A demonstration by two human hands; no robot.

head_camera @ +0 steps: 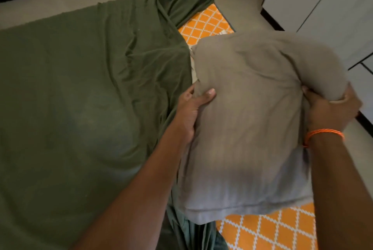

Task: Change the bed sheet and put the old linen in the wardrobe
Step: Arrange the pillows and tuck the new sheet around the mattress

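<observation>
Gripping a grey pillow (248, 120) by its sides, the left hand (189, 108) and right hand (331, 108) held it above the orange patterned mattress (203, 25), beside the rumpled green bed sheet (80, 88).

There are no words, numbers, labels or signs to read here.
</observation>
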